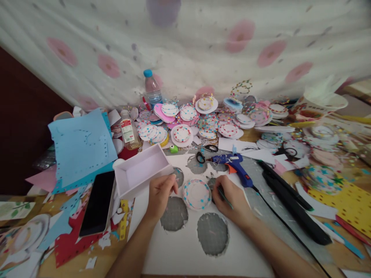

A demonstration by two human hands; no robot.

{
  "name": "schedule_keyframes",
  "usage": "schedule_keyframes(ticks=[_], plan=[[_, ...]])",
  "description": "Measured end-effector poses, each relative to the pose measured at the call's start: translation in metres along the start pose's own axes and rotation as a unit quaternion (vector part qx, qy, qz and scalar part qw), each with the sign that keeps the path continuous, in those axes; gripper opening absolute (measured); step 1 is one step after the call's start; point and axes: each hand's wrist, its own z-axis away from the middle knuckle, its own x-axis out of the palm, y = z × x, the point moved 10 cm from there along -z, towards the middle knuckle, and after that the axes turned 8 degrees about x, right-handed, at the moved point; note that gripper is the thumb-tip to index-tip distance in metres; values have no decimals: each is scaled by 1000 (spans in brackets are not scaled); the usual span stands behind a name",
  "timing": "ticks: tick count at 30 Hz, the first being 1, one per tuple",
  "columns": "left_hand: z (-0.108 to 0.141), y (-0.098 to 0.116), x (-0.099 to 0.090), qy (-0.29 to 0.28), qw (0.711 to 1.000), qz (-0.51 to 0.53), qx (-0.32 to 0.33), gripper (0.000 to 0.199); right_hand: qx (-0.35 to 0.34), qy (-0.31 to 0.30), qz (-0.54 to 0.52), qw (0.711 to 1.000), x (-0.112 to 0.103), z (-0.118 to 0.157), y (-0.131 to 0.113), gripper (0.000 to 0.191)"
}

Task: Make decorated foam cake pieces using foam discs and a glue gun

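Note:
A round white paper disc (197, 195) with red and blue dots around its rim lies between my hands, on a white sheet (174, 251) with several round holes cut through it. My left hand (160, 195) hovers at the disc's left, thumb and forefinger pinched together; whatever they hold, if anything, is too small to make out. To the right of the disc, my right hand (230, 199) is closed around a slim dark green stick-like tool (225, 198), its kind partly hidden by the fingers. A white open box (142, 170) stands just beyond my left hand.
Behind my right hand lies a blue glue gun (236, 164), its cord running toward me. Black-handled scissors (200, 157) and a black hair straightener (292, 202) are nearby. Left is a phone (97, 202). Decorated discs (182, 134) are piled along the back by a water bottle (152, 88).

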Motion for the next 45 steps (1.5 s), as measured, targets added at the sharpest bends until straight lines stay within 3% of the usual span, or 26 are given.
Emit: schedule_keyframes(ticks=[7,10,14,19,27,37,40,42,43,45], plan=[[0,0,0,0,1000,-8,-6,47,-13,-15,-14,1000,1,-3,-5,17],[0,-1,-2,12,1000,-5,-13,47,3,12,-9,1000,-4,-2,-2,13],[-4,-3,-12,71,997,0,-20,43,31,57,-11,998,-12,2,5,11],[-8,-7,-29,159,987,11,-29,36,4,41,-5,999,-11,2,0,9],[-8,-6,-29,157,987,4,-19,35,24,66,-3,997,-24,1,-2,9],[-10,-3,-27,142,990,-6,-15,37,22,140,-97,985,-32,16,14,9],[-6,20,-21,85,994,-70,1,37,28,144,-99,984,-33,13,14,9],[-1,43,-21,44,983,-174,40,29,27,138,-100,985,-33,12,13,9],[3,55,-23,31,966,-248,70,24,27,135,-101,985,-33,11,12,9],[13,74,-31,26,904,-404,135,19,29,129,-105,986,-33,10,12,10]])
